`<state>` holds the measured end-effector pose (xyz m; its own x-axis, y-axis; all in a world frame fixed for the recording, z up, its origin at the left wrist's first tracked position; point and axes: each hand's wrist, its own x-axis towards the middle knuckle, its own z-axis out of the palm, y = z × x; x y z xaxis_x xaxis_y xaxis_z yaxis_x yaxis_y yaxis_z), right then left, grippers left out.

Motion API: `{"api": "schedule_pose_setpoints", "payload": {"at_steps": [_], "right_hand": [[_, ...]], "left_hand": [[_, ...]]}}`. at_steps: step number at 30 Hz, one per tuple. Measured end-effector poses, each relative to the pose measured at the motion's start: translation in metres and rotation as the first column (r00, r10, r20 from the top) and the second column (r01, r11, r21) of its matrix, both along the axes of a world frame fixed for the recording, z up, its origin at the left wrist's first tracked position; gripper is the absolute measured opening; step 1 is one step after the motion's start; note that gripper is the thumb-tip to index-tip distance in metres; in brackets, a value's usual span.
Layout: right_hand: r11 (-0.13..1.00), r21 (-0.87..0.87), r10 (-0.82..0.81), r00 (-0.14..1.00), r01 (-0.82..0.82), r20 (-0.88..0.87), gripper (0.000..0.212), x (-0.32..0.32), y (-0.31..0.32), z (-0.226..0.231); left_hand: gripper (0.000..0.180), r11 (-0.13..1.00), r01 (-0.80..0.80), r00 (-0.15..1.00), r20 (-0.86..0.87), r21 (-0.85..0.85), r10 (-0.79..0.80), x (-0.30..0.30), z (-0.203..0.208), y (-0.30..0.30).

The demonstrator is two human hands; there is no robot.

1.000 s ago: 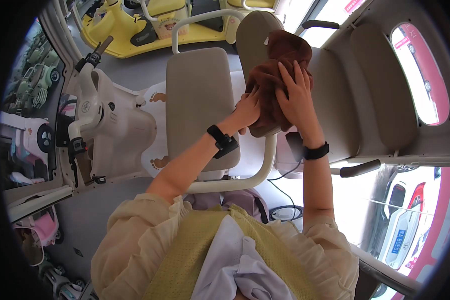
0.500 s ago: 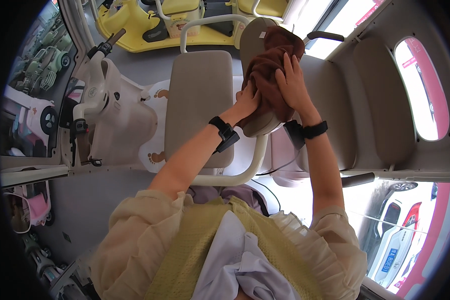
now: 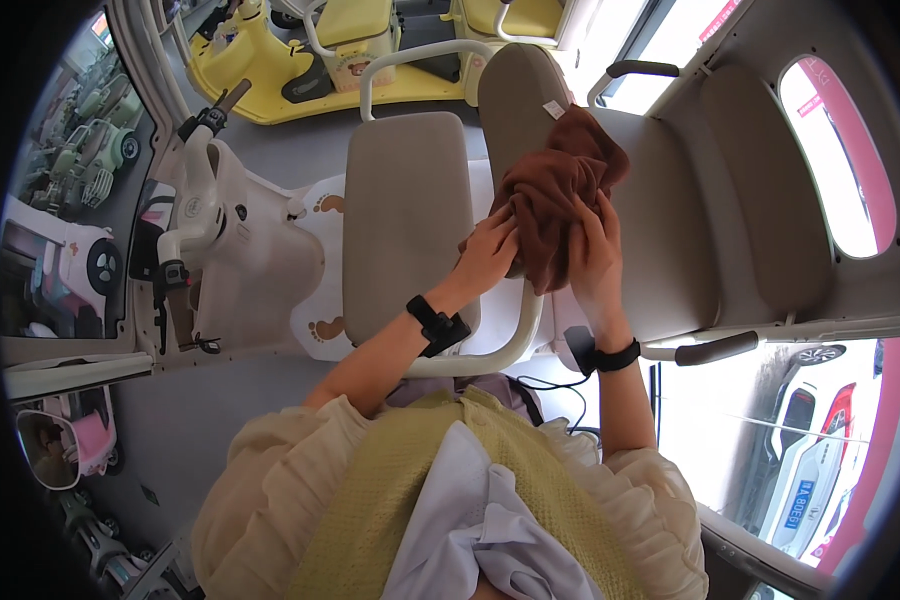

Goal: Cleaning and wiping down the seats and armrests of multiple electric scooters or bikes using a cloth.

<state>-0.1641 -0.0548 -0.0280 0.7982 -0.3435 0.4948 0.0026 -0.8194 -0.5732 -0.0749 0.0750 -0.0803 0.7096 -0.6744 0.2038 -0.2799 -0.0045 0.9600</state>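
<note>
A bunched brown cloth [image 3: 555, 185] lies over the lower part of a taupe padded backrest [image 3: 518, 92] with a small white tag near its edge. My left hand [image 3: 488, 252] grips the cloth's left edge, its fingers curled into the folds. At the cloth's right side, my right hand [image 3: 597, 250] has its fingers bent round the fabric, and the thumb side is partly hidden by folds. Left of the backrest is the flat front seat cushion [image 3: 408, 215] of a light-coloured scooter. Both wrists wear black bands.
The scooter's handlebar [image 3: 202, 205] stands at the left. A curved cream rail [image 3: 510, 345] passes just in front of me. To the right are a wide rear seat [image 3: 660, 220] and a dark-gripped armrest [image 3: 717, 348]. A yellow vehicle [image 3: 345, 95] stands at the far side.
Both hands have drawn nearer to me. The cloth has slid down the backrest and bunched up, uncovering its upper part. My right hand's fingers have gone from spread flat to bent round the cloth.
</note>
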Motion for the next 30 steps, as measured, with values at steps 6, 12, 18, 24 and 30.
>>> {"api": "schedule_pose_setpoints", "payload": {"at_steps": [6, 12, 18, 24, 30], "right_hand": [[1.000, 0.020, 0.002, 0.998, -0.001, -0.055, 0.037, 0.022, -0.016, 0.011], [0.999, 0.030, 0.037, 0.990, -0.033, -0.140, 0.042, 0.059, -0.048, 0.008], [0.986, -0.100, -0.123, 0.989, 0.131, 0.086, 0.048, 0.081, -0.064, 0.022], [0.987, 0.065, 0.157, 0.979, -0.150, -0.128, 0.052, 0.082, -0.063, 0.001], [0.953, 0.236, 0.237, 0.954, -0.191, -0.184, 0.052, 0.089, -0.064, 0.005]], "left_hand": [[0.034, 0.975, -0.012, 0.976, 0.213, 0.222, -0.037, 0.022, -0.004, -0.017], [0.027, 0.990, -0.102, 0.989, 0.119, 0.093, 0.091, 0.069, 0.010, -0.046], [0.022, 0.858, -0.430, 0.860, 0.161, -0.281, 0.484, 0.091, 0.061, -0.036], [0.030, 0.914, -0.394, 0.901, 0.238, 0.099, 0.363, 0.061, 0.010, -0.040], [0.021, 0.941, -0.325, 0.928, 0.227, 0.098, 0.297, 0.036, 0.005, -0.044]]}}
